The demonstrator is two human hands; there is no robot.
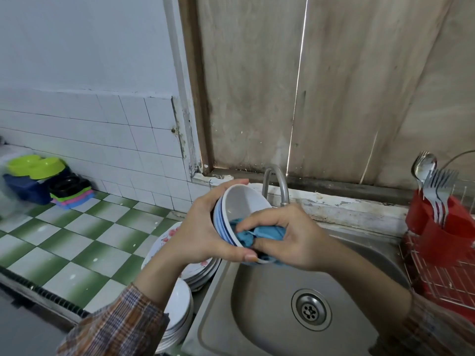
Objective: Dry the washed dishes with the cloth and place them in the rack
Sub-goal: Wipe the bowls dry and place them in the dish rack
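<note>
The left hand (198,227) curls its fingers and thumb round the bowl (241,201) from the 9 o'clock side. It holds the bowl up over the sink (257,309), tipped so the open mouth faces 3 o'clock, straight at the right hand (290,237), whose fingers pinch the blue cloth (259,233) and push it inside. The bowl is white inside with dark blue stripes outside, and I think it must go toward 3 o'clock next, where the red wire rack (437,278) sits, nearer the right hand.
</note>
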